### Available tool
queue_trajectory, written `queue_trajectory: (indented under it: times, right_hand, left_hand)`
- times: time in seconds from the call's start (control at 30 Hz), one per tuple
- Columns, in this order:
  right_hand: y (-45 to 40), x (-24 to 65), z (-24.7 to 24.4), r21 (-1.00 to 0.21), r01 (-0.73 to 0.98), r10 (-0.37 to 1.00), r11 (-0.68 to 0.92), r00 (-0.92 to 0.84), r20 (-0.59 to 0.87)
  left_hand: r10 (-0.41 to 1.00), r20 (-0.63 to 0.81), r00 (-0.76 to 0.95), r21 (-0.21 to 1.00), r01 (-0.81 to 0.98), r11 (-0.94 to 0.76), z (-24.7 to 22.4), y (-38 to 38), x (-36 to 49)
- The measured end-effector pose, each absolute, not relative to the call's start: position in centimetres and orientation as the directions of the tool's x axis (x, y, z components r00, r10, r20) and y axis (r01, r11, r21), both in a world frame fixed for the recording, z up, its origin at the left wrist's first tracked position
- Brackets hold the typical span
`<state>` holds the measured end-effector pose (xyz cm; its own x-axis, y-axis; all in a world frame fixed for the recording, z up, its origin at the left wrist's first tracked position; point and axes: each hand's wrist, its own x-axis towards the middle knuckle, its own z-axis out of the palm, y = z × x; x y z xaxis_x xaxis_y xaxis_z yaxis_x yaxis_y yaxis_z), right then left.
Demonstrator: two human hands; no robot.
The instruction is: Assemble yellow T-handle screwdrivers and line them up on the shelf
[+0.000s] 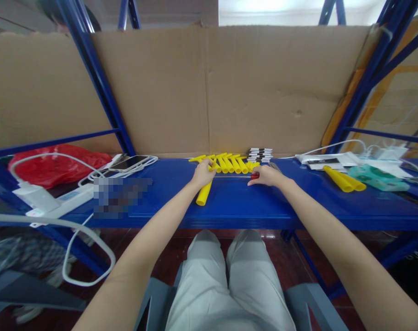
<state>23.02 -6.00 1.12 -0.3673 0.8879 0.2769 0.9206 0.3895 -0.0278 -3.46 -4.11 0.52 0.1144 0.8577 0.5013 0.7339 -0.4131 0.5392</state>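
My left hand point(204, 173) is closed around the upper part of a yellow tube point(204, 194), whose open end points toward me. Several other yellow tubes point(234, 164) lie side by side in a slanted row behind and between my hands. My right hand point(264, 176) has its fingers closed on a small red object point(255, 175) over the blue table point(243, 197). Just behind my right hand is a stack of small white and black pieces point(260, 155).
A red plastic bag point(64, 163), white cables and a power strip point(71, 200) lie at the left. At the right are two yellow tubes point(343, 179) and a green packet point(377, 178). A cardboard panel point(264, 87) stands behind the table between blue posts.
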Motion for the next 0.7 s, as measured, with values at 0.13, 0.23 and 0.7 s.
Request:
queue_trajectory:
  times: [0.13,0.23,0.7]
  right_hand:
    - [-5.9,22.9,1.1,-0.008,0.919,0.886,0.394,-0.378,0.268]
    - [-5.8,23.0,1.0,-0.021,0.915,0.887,0.404,-0.385,0.256]
    - [-4.9,24.0,0.1,-0.336,0.830,0.895,0.445,-0.405,0.186]
  left_hand:
    - [0.860,0.498,0.111,0.537,0.739,-0.407,0.6,-4.2,-3.5]
    - [0.857,0.503,0.116,0.535,0.737,-0.414,0.7,-4.2,-3.5]
    - [0.864,0.491,0.114,0.540,0.738,-0.404,0.7,-4.3,-3.5]
